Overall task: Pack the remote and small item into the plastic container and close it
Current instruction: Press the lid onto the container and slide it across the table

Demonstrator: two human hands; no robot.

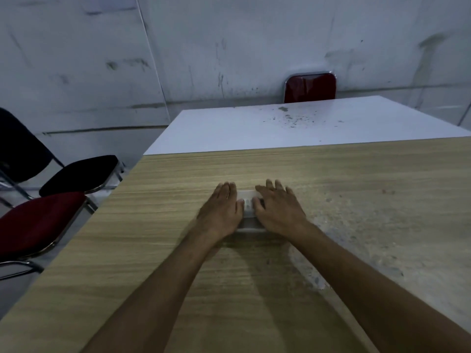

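Note:
A clear plastic container (249,207) lies on the wooden table (153,225), mostly covered by my two hands. My left hand (222,212) lies flat over its left side, fingers together. My right hand (277,210) lies flat over its right side, fingers slightly spread. Both thumbs press on the lid near the middle. Through the lid I see a pale shape with small dots, which looks like the remote's buttons. The small item is hidden from view.
A white table (280,126) butts against the far edge of the wooden one. A red chair back (309,87) stands behind it. To the left are a black chair (79,174) and a red chair (38,222). A worn pale patch marks the wood at right.

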